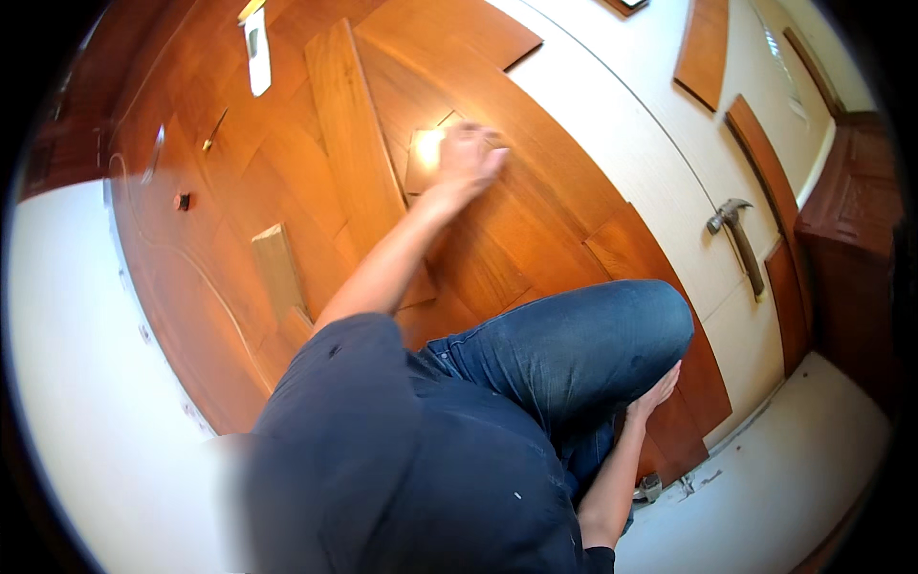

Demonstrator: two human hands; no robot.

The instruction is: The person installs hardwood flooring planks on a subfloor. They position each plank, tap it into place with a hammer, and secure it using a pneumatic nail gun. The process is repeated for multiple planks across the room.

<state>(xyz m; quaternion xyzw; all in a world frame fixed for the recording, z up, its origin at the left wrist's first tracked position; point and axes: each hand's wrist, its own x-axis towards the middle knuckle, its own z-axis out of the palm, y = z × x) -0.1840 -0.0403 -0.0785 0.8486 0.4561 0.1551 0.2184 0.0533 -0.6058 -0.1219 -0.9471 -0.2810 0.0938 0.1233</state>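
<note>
My left hand [467,161] is stretched forward, low over the reddish-brown wooden floorboards [516,215]. It is smeared by motion, so its fingers are hard to read. Close to it lies a short piece of board [421,170] with bright glare on it. Just left of that, a long loose plank [349,120] rests on top of the floor. My right hand [658,392] is beside my bent knee, fingers extended along the underside of the leg and partly hidden; no object shows in it.
A claw hammer [736,244] lies on the pale underlay [660,182] at right, near several loose boards [703,53]. At left are a wood block [275,263], a white strip-shaped thing [256,53] and a small dark round thing [183,201]. A metal tool [648,489] sits by my right forearm.
</note>
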